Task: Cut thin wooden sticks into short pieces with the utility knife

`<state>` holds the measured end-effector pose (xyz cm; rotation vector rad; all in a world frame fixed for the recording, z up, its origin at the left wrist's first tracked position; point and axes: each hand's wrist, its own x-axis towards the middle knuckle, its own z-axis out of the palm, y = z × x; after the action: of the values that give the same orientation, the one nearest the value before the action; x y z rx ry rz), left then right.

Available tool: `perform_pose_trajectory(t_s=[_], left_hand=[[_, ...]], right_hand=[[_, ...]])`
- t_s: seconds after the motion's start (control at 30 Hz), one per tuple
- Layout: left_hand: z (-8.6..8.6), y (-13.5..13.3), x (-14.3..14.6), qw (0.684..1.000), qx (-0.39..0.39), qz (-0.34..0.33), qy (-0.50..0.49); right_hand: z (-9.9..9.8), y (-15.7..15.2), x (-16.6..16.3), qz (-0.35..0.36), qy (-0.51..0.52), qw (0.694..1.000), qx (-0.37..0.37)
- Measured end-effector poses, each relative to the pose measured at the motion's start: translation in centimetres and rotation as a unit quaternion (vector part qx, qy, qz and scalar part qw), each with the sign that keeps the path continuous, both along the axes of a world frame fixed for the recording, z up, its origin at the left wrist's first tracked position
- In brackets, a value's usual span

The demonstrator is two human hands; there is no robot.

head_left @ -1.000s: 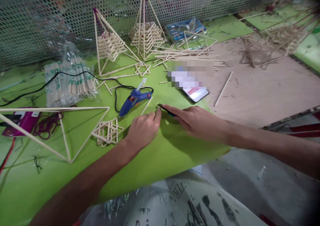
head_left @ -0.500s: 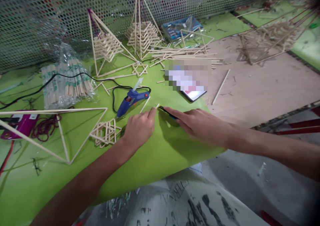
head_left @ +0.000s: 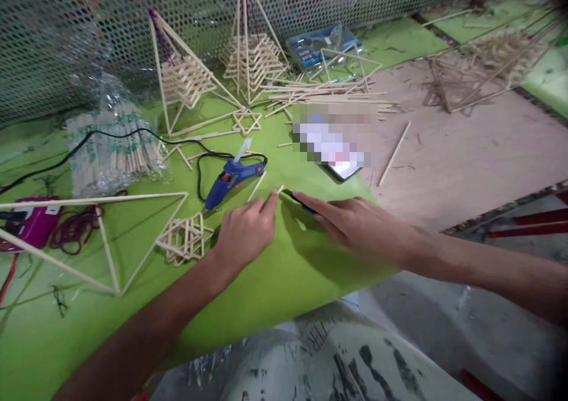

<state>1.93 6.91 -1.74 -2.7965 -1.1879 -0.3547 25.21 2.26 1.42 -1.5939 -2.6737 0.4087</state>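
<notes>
My left hand (head_left: 247, 226) is closed on a thin wooden stick (head_left: 280, 189), whose short tip pokes out past the fingertips. In my right hand (head_left: 355, 220) is a dark utility knife (head_left: 298, 199), held low over the green tabletop with the index finger stretched along it. The blade end lies close beside the stick's tip; whether they touch, I cannot tell. A blue hot glue gun (head_left: 228, 179) with a clear glue stick lies just beyond my left hand. To the left of that hand sits a small star-shaped stack of glued sticks (head_left: 185, 239).
Two stick pyramids (head_left: 181, 81) stand at the back by the perforated metal screen (head_left: 110, 28). Loose sticks (head_left: 328, 96) and a phone (head_left: 348, 169) lie beyond my hands. Bagged chopsticks (head_left: 128, 135), a black cord (head_left: 146, 130) and a large stick frame (head_left: 142, 197) occupy the left.
The camera view has shifted slightly. Both hands keep almost the same place, with the knife and the stick still close together.
</notes>
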Motion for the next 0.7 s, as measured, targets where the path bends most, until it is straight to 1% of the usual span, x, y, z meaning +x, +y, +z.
perform_pose_trajectory(t_s=[0.4, 0.7], left_hand=[[-0.08, -0.01, 0.0, 0.999, 0.015, -0.01, -0.027], [-0.1, 0.09, 0.01, 1.0, 0.011, -0.012, -0.025]], right_hand=[[-0.01, 0.1, -0.03, 0.003, -0.003, 1.0, -0.006], [-0.1, 0.16, -0.08, 0.004, -0.007, 1.0, 0.007]])
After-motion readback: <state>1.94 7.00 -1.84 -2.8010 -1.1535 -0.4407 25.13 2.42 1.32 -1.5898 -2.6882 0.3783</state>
